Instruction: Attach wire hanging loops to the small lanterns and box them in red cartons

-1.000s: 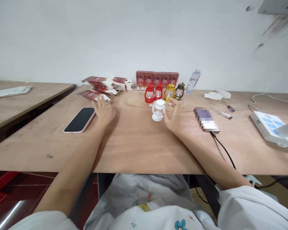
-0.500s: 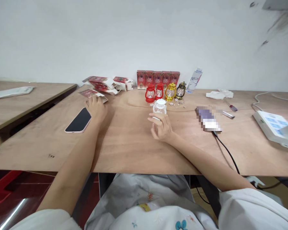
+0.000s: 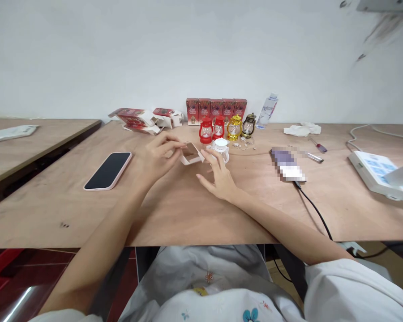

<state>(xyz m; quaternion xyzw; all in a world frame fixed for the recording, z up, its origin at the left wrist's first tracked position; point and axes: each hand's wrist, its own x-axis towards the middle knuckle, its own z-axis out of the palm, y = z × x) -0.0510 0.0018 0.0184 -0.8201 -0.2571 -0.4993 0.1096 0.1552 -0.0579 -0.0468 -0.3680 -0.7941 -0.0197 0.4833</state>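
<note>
My left hand (image 3: 159, 156) holds a small cardboard box (image 3: 192, 159) by its left side, fingers pinched on it. The box's end is open and faces me, with a pale flap standing out. My right hand (image 3: 219, 178) is beside it, fingers apart, the index fingertip at the box's right edge. Just behind that hand stands a white toy lantern (image 3: 221, 144), partly covered by the fingers. Farther back are two red lanterns (image 3: 206, 130), a gold lantern (image 3: 234, 128) and a bronze-coloured lantern (image 3: 248, 125).
Several red boxes (image 3: 216, 109) stand against the wall. Opened boxes (image 3: 137, 118) lie at back left. A phone (image 3: 108, 171) is left, another phone (image 3: 287, 164) with a cable right. A bottle (image 3: 267, 111), tissue (image 3: 302, 129), screwdriver (image 3: 318, 145) and power strip (image 3: 383, 174) are also there.
My left hand has come from the opened boxes at the left to the middle, bringing one box. My right hand has shifted slightly and now meets the box's edge.
</note>
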